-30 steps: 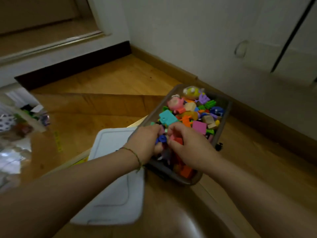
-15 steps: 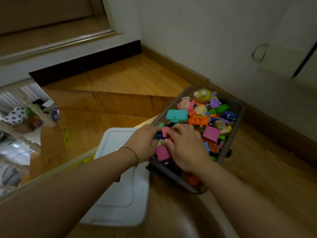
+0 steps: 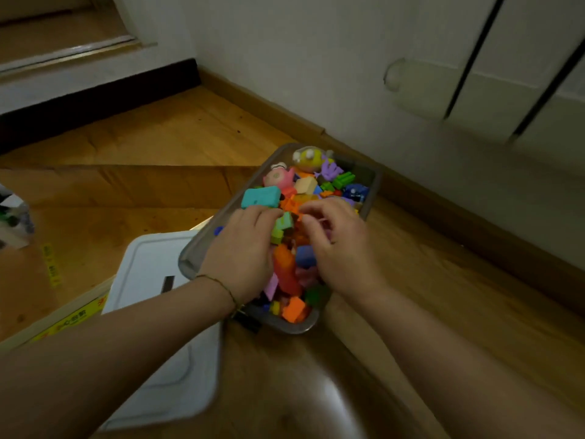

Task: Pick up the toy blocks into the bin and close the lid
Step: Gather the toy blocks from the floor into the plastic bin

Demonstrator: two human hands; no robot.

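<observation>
A grey bin stands on the wooden floor, heaped with colourful toy blocks, among them a teal block and a yellow round toy at the far end. Both hands are inside the bin over the middle of the heap. My left hand has its fingers curled round a green block. My right hand pinches a small orange block with thumb and forefinger. The white lid lies flat to the left, its edge tucked under the bin.
A white wall with a wooden skirting board runs close behind the bin. A step edge drops off to the left, with yellow tape along it. My knee is in front of the bin.
Both hands have moved further along the bin towards its middle. The left hand now holds a green block, where earlier the two hands were among blocks at the near end.
</observation>
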